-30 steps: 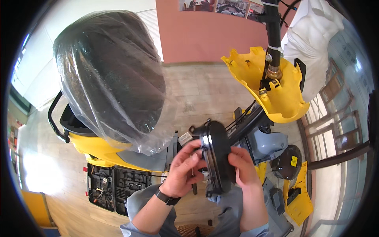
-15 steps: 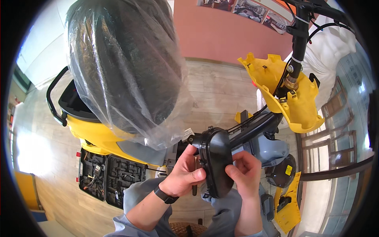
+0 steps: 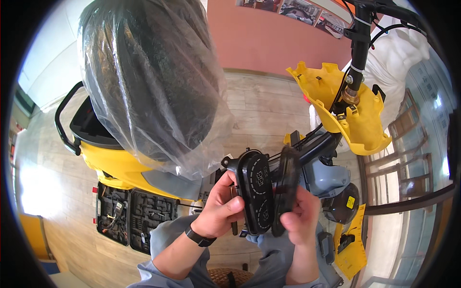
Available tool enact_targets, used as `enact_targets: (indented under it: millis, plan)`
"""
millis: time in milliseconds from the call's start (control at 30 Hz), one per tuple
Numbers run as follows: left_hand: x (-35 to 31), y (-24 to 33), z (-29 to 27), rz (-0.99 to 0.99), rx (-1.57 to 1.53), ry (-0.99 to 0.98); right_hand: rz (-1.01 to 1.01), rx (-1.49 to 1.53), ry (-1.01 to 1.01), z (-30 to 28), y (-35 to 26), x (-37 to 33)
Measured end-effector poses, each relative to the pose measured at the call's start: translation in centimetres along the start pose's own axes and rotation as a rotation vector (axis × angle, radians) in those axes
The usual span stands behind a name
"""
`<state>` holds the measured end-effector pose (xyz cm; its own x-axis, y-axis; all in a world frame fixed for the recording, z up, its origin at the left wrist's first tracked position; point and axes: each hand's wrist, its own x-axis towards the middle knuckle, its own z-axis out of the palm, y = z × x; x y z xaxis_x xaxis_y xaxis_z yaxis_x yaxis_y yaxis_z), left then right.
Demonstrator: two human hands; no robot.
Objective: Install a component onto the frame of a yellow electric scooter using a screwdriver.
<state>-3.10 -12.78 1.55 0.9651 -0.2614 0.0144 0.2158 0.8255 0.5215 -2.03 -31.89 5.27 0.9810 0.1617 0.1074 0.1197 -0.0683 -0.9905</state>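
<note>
An oblong black instrument display [image 3: 257, 192] with light markings on its face is upright in front of me. My left hand [image 3: 222, 204] is closed around its left side, thumb against the edge. My right hand [image 3: 300, 216] grips a glossy black oblong cover [image 3: 286, 185], blurred by motion. The cover stands apart from the display's face on the right, turned nearly edge-on; some fingers are hidden behind it. A thin dark rod [image 3: 234, 216] shows beside my left fingers; whether I hold it is unclear.
A seat wrapped in clear plastic [image 3: 153, 91] rises over yellow bodywork at left. An opened toolbox [image 3: 137, 216] lies on the floor. At right stand a black steering column [image 3: 360, 53] and a yellow shell [image 3: 365, 125]; a yellow panel [image 3: 350, 245] and a grey part [image 3: 329, 177] lie lower.
The black cover has come away from the display toward the right with my right hand, exposing the marked face. My left hand keeps the display in nearly the same place.
</note>
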Motion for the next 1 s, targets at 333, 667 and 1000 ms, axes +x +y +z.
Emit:
enact_targets:
  millis: [333,667,1000]
  plan:
    - [-0.5,0.3,-0.6,-0.049,0.008,-0.03,-0.026,-0.408,-0.041,-0.9,-2.5,-0.3]
    - [0.0,-1.0,-0.3,0.07,0.178,0.045,-0.13,-0.566,0.006,0.1,-2.5,0.1]
    - [-0.2,-0.6,-0.3,0.041,0.229,0.022,-0.125,-0.556,-0.027,0.0,-2.5,0.2]
